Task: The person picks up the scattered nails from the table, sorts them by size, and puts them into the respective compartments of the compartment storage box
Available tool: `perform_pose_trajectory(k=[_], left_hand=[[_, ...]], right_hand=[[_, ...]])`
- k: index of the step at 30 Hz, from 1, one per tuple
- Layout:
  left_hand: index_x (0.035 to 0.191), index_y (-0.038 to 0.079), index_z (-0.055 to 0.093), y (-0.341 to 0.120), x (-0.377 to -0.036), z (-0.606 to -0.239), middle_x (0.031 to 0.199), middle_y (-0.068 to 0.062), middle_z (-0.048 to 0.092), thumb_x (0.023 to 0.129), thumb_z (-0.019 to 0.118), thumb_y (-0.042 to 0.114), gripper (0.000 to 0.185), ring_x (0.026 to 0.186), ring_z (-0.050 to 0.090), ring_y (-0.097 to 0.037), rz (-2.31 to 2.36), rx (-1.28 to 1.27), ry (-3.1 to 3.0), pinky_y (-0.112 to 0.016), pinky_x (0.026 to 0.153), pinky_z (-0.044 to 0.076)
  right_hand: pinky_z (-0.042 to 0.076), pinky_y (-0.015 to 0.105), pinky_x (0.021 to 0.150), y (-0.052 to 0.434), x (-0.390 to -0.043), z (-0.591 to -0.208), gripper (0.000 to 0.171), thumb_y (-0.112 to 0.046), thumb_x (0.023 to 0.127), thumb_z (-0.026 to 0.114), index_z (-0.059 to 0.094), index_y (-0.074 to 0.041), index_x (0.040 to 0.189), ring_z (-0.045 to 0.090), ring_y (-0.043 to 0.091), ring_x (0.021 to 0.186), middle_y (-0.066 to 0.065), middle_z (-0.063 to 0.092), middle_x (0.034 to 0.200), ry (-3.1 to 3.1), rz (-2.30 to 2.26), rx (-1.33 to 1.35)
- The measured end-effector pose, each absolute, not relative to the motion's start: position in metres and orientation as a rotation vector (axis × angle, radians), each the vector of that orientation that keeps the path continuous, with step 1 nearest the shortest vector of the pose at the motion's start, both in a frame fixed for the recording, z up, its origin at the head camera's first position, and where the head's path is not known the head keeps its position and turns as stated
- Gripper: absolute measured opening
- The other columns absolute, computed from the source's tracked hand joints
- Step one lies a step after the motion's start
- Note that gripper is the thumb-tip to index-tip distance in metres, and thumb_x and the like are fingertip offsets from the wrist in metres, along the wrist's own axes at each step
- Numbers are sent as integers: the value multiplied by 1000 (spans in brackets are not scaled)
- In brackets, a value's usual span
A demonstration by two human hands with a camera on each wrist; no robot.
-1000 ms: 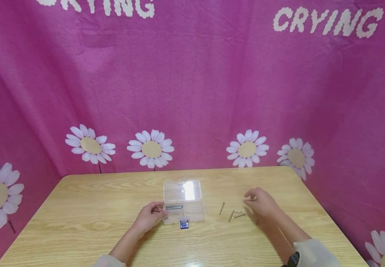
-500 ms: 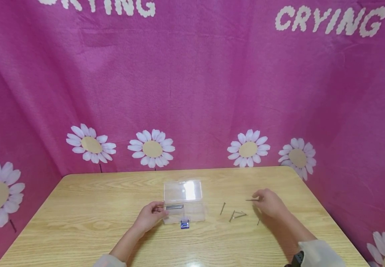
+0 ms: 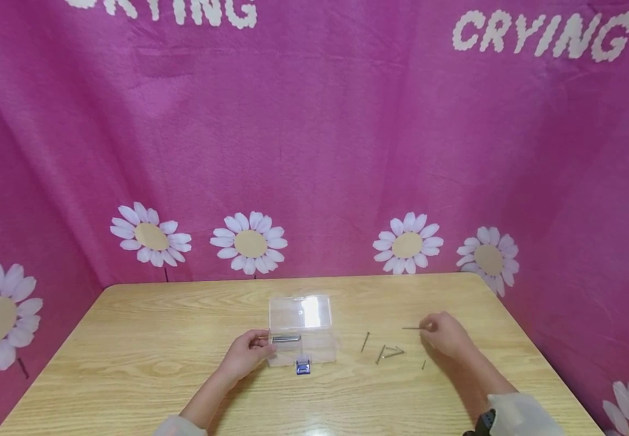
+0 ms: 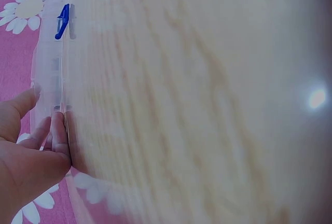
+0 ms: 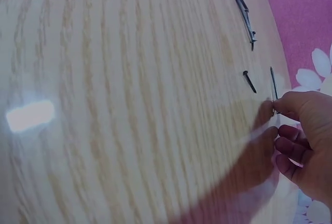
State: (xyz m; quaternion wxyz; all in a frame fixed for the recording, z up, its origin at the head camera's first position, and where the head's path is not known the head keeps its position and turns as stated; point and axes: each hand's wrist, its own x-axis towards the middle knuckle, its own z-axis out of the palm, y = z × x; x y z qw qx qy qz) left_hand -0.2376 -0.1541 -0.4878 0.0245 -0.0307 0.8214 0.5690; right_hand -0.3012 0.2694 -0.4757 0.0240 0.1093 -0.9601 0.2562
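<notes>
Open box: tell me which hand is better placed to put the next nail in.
The right hand, I'd judge: it pinches a nail, and the loose nails lie on its side of the box. The left hand holds the box's end.

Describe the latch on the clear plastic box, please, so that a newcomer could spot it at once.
On the wood-grain table, find the open clear plastic box held by the left hand. About midway along the box's near edge sits the latch, the one blue piece against colourless plastic.
</notes>
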Motion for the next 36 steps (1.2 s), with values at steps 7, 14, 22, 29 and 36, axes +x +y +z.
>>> perform_pose_trajectory(k=[7,14,22,29,36], left_hand=[[117,-8,56,-154,-238,-489,96,-12,60,82,69,10,42,84,54,-16,1761,-82,2542,-24,71,45],[117,-8,56,-154,-237,-488,95,-13,60,82,69,10,43,83,54,-15,1782,-78,2529,-22,69,45],[118,-6,57,-154,-238,-488,95,-11,60,82,70,13,42,83,53,-15,1748,-96,2543,-22,68,45],[117,-6,57,-154,-238,-488,94,-10,60,82,70,12,42,81,53,-15,1739,-100,2556,-23,67,44],[117,-6,57,-153,-237,-487,94,-10,60,82,70,12,41,80,53,-14,1738,-99,2559,-22,66,44]], right_hand=[[49,44,75,270,-301,-478,10,-8,79,63,67,-1,84,58,23,78,9,64,80,-2960,805,306],[48,38,71,270,-301,-479,8,-8,79,62,67,-2,81,56,18,73,6,62,75,-2969,832,289],[48,31,64,267,-300,-478,11,-9,82,62,66,0,85,54,14,66,5,62,74,-2963,916,271],[46,29,60,259,-298,-472,8,-7,82,61,66,0,83,52,14,63,6,62,73,-2942,997,319],[48,32,69,252,-297,-468,8,-9,82,63,65,-2,85,54,15,73,6,63,80,-2931,974,359]])
